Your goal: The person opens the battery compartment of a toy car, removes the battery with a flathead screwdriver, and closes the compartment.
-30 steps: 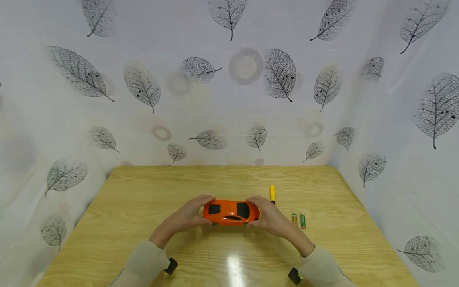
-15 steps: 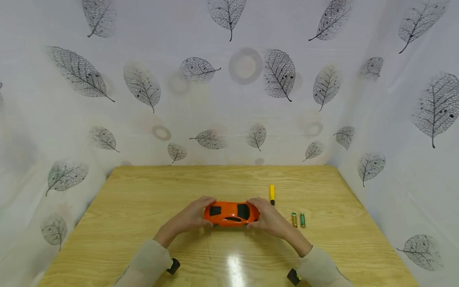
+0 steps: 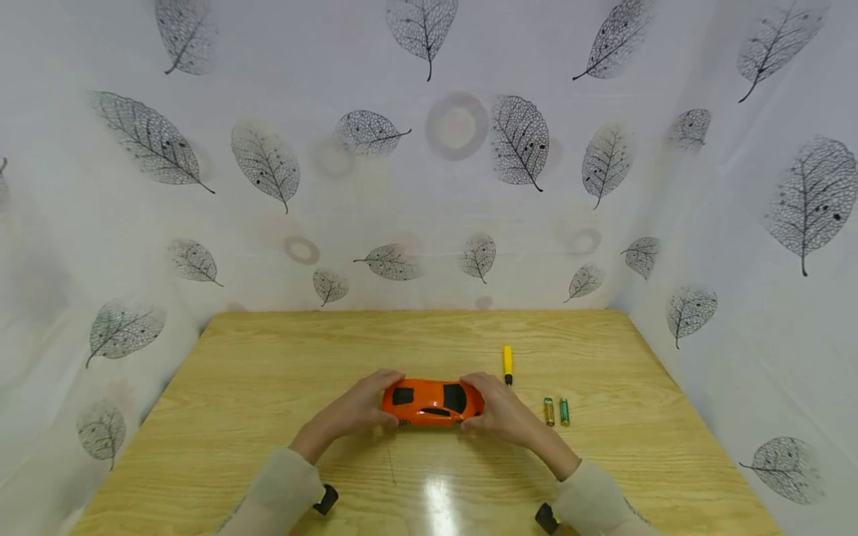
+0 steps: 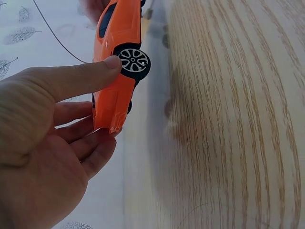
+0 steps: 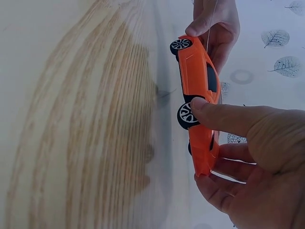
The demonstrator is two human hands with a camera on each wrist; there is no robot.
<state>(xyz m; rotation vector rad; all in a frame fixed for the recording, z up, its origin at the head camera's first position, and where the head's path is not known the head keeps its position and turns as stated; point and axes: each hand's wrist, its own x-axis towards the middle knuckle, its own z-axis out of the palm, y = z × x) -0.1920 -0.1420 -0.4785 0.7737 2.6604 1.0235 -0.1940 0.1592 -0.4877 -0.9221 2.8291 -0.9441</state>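
Note:
Between my two hands is an orange toy car with black windows, its roof toward the head camera. My left hand grips one end, and in the left wrist view the thumb presses beside a black wheel with silver spokes. The other end is held by my right hand; its thumb lies at a wheel in the right wrist view. Both wrist views show a gap between the wheels and the wooden table, so the car is off the surface. Its underside is hidden in the head view.
A yellow screwdriver-like tool with a black end lies beyond my right hand. Two batteries, one gold and green and one green, lie right of that hand. A leaf-patterned white curtain closes off the back and sides.
Both hands and the car have shifted very slightly nearer to me in the head view, with the grip unchanged. The tool and batteries lie as before.

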